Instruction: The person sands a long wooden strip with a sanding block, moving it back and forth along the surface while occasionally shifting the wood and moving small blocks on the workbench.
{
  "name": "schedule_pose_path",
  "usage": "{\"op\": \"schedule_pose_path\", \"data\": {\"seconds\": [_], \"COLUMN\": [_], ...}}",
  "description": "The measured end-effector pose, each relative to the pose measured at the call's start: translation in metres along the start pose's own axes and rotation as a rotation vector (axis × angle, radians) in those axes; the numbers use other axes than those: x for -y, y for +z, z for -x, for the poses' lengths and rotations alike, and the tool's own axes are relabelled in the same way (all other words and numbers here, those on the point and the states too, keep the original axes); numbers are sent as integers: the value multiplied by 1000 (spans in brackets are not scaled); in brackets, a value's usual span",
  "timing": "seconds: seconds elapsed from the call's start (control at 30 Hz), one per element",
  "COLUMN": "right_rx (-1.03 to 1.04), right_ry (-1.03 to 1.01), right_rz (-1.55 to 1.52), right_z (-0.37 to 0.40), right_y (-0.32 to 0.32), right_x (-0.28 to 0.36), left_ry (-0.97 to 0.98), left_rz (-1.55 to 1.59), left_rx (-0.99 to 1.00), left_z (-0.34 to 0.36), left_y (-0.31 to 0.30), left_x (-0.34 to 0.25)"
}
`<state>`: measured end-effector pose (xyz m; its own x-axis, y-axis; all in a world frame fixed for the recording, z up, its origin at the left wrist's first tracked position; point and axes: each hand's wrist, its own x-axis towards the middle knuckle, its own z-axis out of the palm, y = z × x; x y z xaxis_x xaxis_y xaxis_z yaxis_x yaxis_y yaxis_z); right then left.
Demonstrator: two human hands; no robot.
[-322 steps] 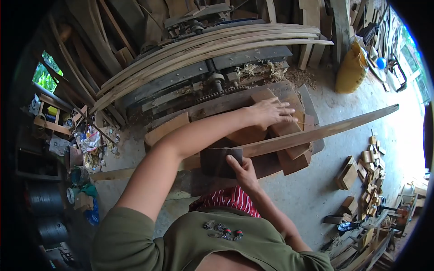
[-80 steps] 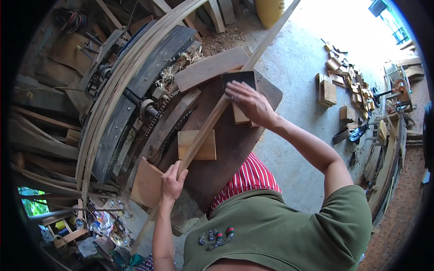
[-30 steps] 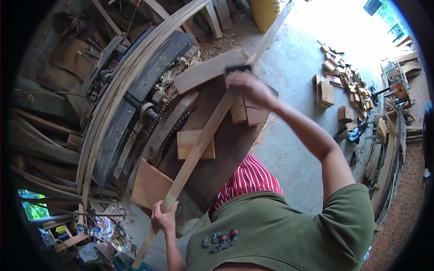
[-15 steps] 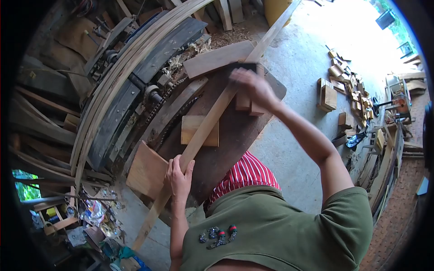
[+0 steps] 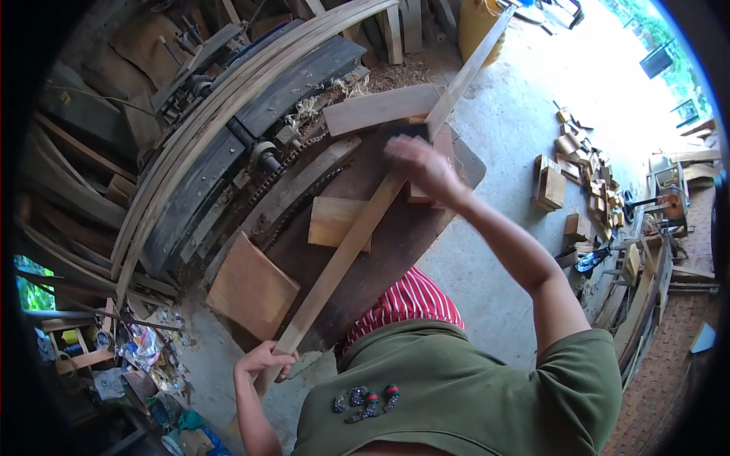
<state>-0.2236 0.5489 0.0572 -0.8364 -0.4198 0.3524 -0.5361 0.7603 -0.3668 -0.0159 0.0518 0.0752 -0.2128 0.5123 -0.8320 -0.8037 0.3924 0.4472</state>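
A long, narrow wooden strip runs diagonally over a dark brown work table, its far end reaching past the table toward a yellow container. My left hand is wrapped round the strip near its lower end, off the table's near edge. Over the upper middle of the strip is my right hand, its fingers blurred by motion beside a black patch on the table. Under the strip lies a pale wood block. A square board rests at the table's left end.
Long curved wood strips span a grey machine bed on the left. A wide plank lies along the table's far edge. Wood offcuts are piled on the concrete floor at right. The yellow container stands at the back.
My left hand has slid down the strip, from beside the square board to nearer its lower end. My right hand stays over the upper part, still blurred. The view has shifted slightly.
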Motion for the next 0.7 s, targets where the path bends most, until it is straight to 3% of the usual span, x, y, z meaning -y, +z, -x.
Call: {"op": "schedule_pose_path", "data": {"seconds": [0.07,0.13,0.2,0.27,0.37,0.43,0.47,0.53,0.7], "right_rx": [-188,-191,-56,5,61,398,195,-168,-59], "right_ry": [186,262,85,-114,-254,569,832,1146,1202], "right_rz": [79,131,99,-152,-300,-1111,-1278,-2016,-2157], "right_z": [-11,-6,5,20,33,37,43,45,63], "right_y": [-12,-6,11,28,30,-2,-10,-42,-5], "right_x": [-33,-33,6,66,118,133,129,131,111], "left_ry": [16,64,87,101,139,186,202,128,175], "left_rz": [48,76,98,121,49,-26,-16,-107,-177], "left_rx": [-31,0,-10,-12,-36,-112,-116,-197,-218], "left_z": [10,11,11,12,18,23,26,37,44], "left_y": [3,8,14,18,24,28,32,40,38], "left_x": [7,6,9,8,4,5,0,-11,-16]}}
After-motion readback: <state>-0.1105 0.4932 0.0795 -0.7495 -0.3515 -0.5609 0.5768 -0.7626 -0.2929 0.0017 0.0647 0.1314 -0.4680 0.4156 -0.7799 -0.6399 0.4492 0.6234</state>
